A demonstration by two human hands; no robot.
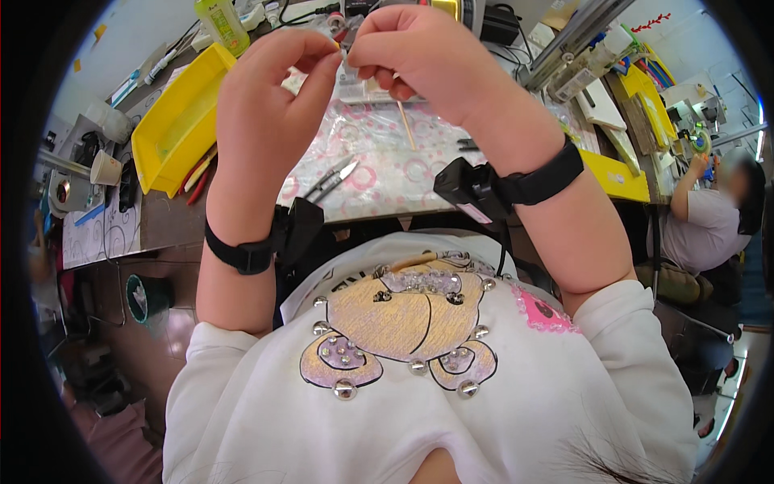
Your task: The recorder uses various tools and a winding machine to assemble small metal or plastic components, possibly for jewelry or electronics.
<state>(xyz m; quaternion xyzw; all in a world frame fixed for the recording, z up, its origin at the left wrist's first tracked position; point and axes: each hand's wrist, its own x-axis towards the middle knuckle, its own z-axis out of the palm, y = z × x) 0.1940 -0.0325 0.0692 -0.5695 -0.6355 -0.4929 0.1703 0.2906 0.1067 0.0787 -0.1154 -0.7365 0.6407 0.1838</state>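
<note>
Both my hands are raised over the far part of the table, fingertips nearly meeting. My left hand is closed in a pinch of thumb and forefinger. Opposite it, my right hand is pinched too, its other fingers curled under. Whatever lies between the fingertips is too small to make out. Below them, a patterned pink and white table cover bears a thin wooden stick and a pair of small snips. Each of my wrists wears a black strap with a small box.
A yellow tray stands left of my left hand, with red-handled pliers beside it. Behind are a yellow-green bottle and a black box. A paper cup stands far left. Another person sits at the right.
</note>
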